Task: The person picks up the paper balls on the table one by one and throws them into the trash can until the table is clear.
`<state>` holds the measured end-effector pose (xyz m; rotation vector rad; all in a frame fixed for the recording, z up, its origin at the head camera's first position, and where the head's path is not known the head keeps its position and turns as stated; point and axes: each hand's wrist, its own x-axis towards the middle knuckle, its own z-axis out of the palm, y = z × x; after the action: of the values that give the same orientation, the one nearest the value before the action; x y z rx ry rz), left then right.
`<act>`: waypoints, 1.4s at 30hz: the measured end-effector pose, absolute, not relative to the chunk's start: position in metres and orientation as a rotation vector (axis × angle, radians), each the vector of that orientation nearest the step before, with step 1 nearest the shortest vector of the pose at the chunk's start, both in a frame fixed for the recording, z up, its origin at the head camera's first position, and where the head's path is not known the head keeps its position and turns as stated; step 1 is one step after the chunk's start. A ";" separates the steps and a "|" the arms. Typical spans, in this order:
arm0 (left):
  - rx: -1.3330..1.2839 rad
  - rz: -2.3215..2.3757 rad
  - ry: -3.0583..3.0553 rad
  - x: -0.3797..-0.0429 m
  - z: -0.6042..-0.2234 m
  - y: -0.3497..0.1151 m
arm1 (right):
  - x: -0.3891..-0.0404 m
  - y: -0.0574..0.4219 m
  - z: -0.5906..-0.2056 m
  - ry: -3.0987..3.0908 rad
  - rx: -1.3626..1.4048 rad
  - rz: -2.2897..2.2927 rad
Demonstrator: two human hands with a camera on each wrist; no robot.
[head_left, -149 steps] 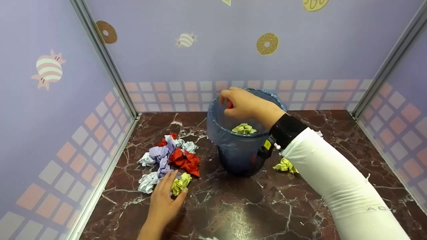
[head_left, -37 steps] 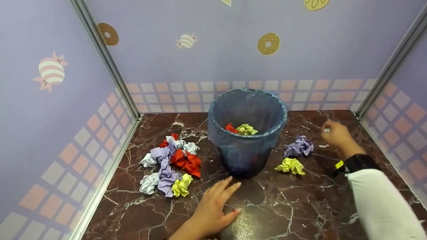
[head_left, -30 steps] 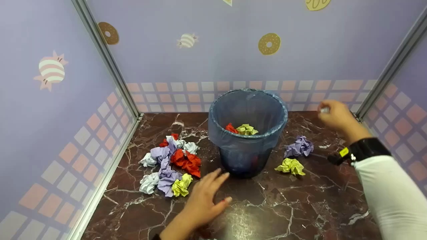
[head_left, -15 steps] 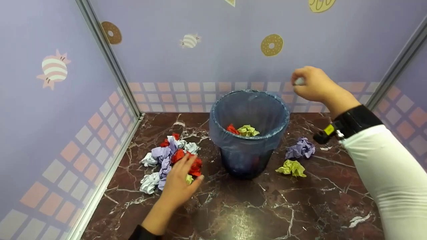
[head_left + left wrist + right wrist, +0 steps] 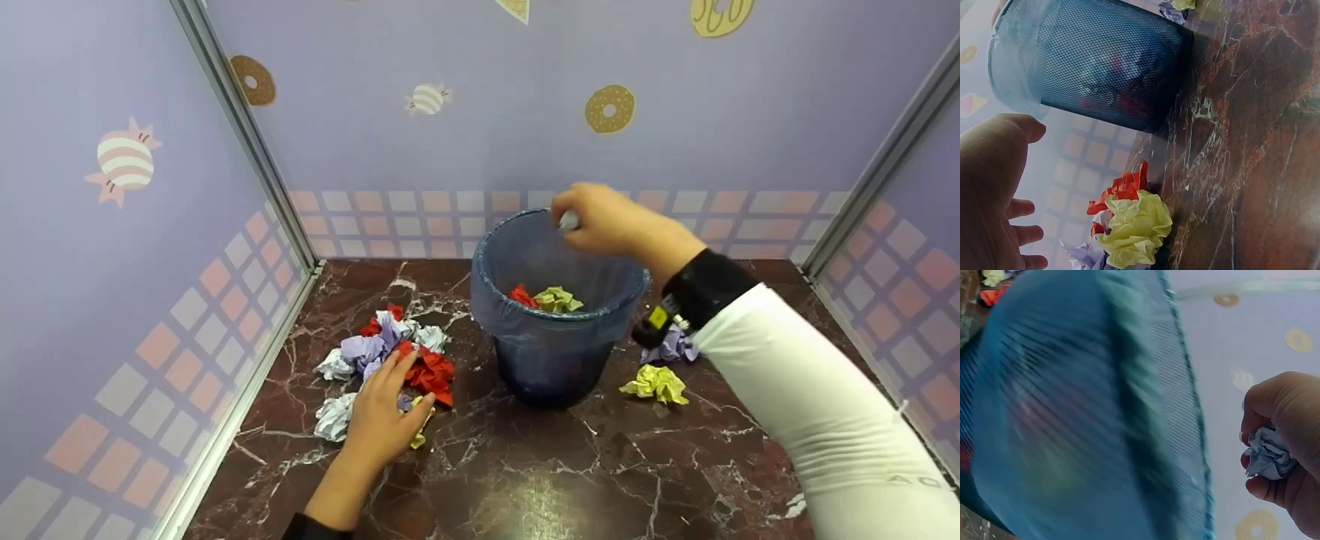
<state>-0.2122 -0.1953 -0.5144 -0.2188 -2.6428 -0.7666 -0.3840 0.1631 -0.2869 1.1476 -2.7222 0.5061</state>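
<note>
My right hand [image 5: 604, 219] grips a pale blue-white crumpled paper ball [image 5: 1268, 454] above the mouth of the mesh wastebasket [image 5: 551, 360], which has a blue plastic liner. Inside the basket lie a red paper ball [image 5: 523, 295] and a yellow-green one [image 5: 559, 299]. My left hand [image 5: 384, 412] hovers, fingers spread, over a pile of crumpled paper. Around it are a large red ball [image 5: 431, 375], purple paper [image 5: 365, 351], several white balls [image 5: 334, 417], and a yellow ball [image 5: 1137, 230] partly hidden by the hand in the head view.
Right of the basket, a yellow paper ball [image 5: 655, 384] lies before a purple ball [image 5: 670, 346] partly covered by the right wrist. The dark marble-patterned tabletop [image 5: 525, 480] is bounded by lilac panels [image 5: 450, 150] at the back and sides.
My right hand has carried the white paper ball from the table's right side up and left to over the basket. The left hand has moved left from the front middle to the paper pile.
</note>
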 end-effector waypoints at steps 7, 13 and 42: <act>-0.202 -0.774 -2.650 -0.208 -0.515 -0.197 | -0.377 0.145 -0.302 -2.658 1.306 0.454; -0.183 -0.800 -2.662 -0.207 -0.516 -0.198 | -0.372 0.140 -0.306 -2.629 1.339 0.477; -0.301 -0.776 -2.676 -0.196 -0.503 -0.174 | -0.364 0.181 -0.294 -2.790 1.179 0.479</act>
<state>-0.1962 -0.1741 -0.5032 -0.3012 -2.6760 -0.7758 -0.3645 0.1812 -0.2937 1.1791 -2.7900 0.4793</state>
